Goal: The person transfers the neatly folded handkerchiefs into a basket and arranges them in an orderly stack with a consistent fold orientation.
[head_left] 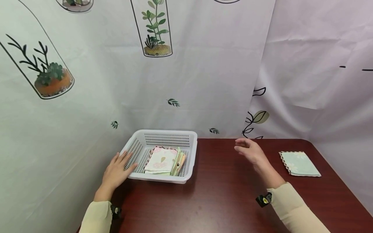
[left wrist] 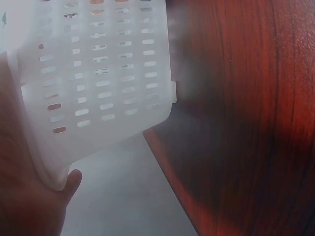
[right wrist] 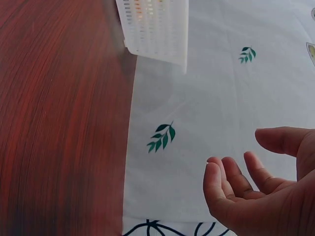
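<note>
A white plastic basket [head_left: 158, 179] with slotted walls stands on the table. Inside it lies a folded white cloth [head_left: 160, 159] with a pink print and a checked edge, beside green and orange folded cloths [head_left: 178, 165]. My left hand [head_left: 115, 173] rests on the basket's left front corner, fingers spread over the rim; the left wrist view shows a digit [left wrist: 74, 183] by the rim's end. To the right of the basket, my right hand [head_left: 252, 152] hovers over the table with loosely bent fingers and nothing in it. Beyond that hand lies a folded pale green square cloth [head_left: 301, 164].
The dark red wooden table [head_left: 204, 207] reaches back to a hanging white curtain [head_left: 204, 81] printed with plants and leaves. More curtain closes in the left and right sides. Both wrists wear dark bands under cream sleeves [head_left: 96, 215].
</note>
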`<state>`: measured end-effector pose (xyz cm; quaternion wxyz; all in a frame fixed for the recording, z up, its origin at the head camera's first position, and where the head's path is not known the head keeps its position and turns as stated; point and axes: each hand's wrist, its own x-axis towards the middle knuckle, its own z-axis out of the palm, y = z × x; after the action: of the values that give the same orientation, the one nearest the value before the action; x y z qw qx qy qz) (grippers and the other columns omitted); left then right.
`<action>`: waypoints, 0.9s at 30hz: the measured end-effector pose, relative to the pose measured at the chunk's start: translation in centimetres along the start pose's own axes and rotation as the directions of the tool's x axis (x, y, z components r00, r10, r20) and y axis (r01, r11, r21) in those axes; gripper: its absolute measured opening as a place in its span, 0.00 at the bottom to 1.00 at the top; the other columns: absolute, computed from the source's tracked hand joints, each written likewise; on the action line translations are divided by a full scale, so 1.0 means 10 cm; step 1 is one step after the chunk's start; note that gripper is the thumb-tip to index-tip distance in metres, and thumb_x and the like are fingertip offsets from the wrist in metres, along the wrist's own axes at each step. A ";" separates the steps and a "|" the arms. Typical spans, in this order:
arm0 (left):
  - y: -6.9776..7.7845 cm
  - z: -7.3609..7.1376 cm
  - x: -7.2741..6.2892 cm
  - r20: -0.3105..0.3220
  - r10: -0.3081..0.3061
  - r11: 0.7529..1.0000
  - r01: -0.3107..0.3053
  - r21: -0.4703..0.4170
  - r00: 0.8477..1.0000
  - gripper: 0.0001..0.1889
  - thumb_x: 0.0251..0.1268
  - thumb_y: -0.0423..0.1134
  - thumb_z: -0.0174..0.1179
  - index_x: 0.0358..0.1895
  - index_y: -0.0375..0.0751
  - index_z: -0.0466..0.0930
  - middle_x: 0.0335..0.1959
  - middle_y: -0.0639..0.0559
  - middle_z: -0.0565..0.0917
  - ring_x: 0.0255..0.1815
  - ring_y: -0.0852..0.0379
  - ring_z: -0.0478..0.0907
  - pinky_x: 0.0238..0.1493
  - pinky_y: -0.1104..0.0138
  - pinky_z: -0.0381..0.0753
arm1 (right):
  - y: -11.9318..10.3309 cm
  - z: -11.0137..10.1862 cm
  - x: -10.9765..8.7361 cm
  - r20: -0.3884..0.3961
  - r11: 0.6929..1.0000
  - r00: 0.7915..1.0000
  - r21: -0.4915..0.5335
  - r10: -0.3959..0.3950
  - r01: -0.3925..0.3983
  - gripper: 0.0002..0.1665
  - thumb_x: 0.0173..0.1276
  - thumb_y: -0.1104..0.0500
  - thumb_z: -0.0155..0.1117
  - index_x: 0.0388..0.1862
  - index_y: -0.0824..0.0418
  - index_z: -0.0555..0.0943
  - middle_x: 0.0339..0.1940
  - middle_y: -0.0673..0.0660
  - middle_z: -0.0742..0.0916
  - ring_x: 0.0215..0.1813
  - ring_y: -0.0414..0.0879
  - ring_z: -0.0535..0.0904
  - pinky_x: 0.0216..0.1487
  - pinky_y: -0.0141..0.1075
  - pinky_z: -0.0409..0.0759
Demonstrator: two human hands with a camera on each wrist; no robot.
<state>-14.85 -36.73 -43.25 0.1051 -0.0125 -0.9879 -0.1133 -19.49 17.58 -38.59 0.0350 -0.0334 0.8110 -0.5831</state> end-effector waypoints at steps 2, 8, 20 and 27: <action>0.00 0.00 0.00 -0.001 0.000 1.000 0.000 0.000 1.000 0.41 0.72 0.66 0.51 0.78 0.41 0.62 0.79 0.34 0.59 0.79 0.29 0.47 0.70 0.30 0.54 | 0.01 -0.03 0.00 -0.003 1.000 1.000 -0.003 -0.005 0.005 0.27 0.75 0.60 0.60 0.69 0.69 0.71 0.67 0.70 0.77 0.63 0.60 0.78 0.67 0.53 0.75; 0.00 0.00 -0.01 -0.004 -0.001 1.000 0.001 -0.004 1.000 0.40 0.72 0.63 0.54 0.78 0.41 0.62 0.79 0.34 0.59 0.79 0.29 0.47 0.71 0.31 0.54 | 0.05 -0.13 -0.03 -0.013 1.000 1.000 -0.003 0.005 -0.005 0.28 0.76 0.59 0.60 0.70 0.69 0.70 0.68 0.71 0.76 0.64 0.61 0.77 0.68 0.53 0.74; -0.03 0.03 -0.02 -0.006 0.003 1.000 -0.003 -0.011 1.000 0.41 0.72 0.66 0.51 0.78 0.42 0.62 0.79 0.34 0.59 0.79 0.29 0.47 0.70 0.31 0.54 | 0.17 -0.35 -0.08 -0.038 0.999 0.999 -0.040 0.021 -0.023 0.30 0.76 0.56 0.61 0.71 0.69 0.70 0.69 0.71 0.75 0.60 0.52 0.81 0.64 0.46 0.79; -0.02 0.03 -0.01 -0.023 0.015 1.000 -0.015 -0.010 1.000 0.41 0.73 0.66 0.51 0.78 0.41 0.63 0.78 0.34 0.61 0.79 0.29 0.49 0.69 0.30 0.55 | 0.29 -0.51 -0.11 -0.086 0.999 0.996 -0.036 0.015 -0.018 0.30 0.74 0.57 0.63 0.69 0.71 0.71 0.64 0.70 0.78 0.44 0.27 0.79 0.50 0.27 0.82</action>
<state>-14.81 -36.90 -43.61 0.1174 -0.0191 -0.9859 -0.1175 -18.91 23.36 -39.68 0.0041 -0.0024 0.8225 -0.5687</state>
